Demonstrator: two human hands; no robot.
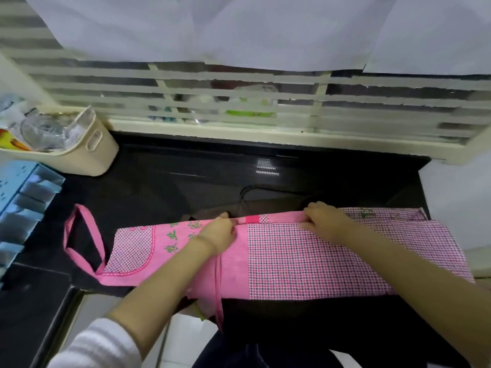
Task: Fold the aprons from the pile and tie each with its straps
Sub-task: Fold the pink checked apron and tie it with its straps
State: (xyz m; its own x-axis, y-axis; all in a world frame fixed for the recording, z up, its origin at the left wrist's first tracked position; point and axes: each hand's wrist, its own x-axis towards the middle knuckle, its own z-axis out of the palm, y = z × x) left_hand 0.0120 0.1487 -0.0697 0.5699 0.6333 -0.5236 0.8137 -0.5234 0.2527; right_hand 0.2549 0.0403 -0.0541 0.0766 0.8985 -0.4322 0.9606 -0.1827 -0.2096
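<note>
A pink apron (305, 261) lies folded lengthwise on the black counter (186, 176). The left hand (219, 232) and right hand (325, 221) each pinch its far edge, fingers curled.

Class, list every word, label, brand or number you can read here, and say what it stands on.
No text here can be read.
Green marks on the pink apron: too blurred.
Dark marks on the blue box: too blurred.
Packets in the cream basket: too blurred.
</note>
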